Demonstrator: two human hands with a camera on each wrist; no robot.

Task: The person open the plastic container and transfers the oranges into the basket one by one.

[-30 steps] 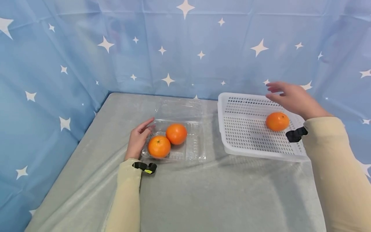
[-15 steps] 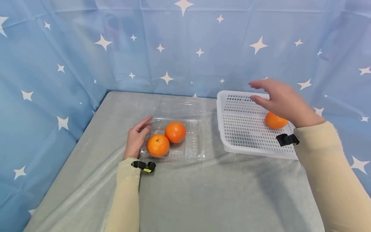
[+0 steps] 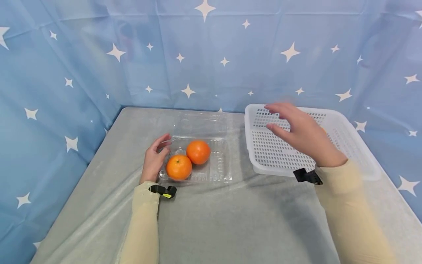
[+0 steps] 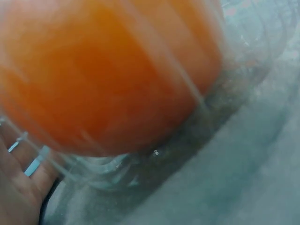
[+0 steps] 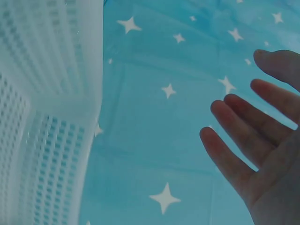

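In the head view two oranges, one in front (image 3: pixel 179 167) and one behind it (image 3: pixel 198 152), sit in the left part of a clear plastic clamshell box (image 3: pixel 218 167), its lid folded back. Against the box's left side rests my left hand (image 3: pixel 155 160), its fingers relaxed. The left wrist view has an orange (image 4: pixel 108 79) close up behind clear plastic, with part of the hand (image 4: pixel 21 183) at lower left. My right hand (image 3: pixel 301 134) hovers over a white basket (image 3: pixel 249 146), fingers spread and nothing held. It hides nearly all of a third orange (image 3: pixel 324 129) there.
Grey cloth (image 3: pixel 237 220) covers the table, with creases at the left. A blue curtain (image 3: pixel 211 44) with white stars hangs along the back and left side. The basket stands right of the box, with a gap between them.
My right hand has moved left and toward me over the basket, now covering the orange in it. The left hand and the two oranges in the box stay put.
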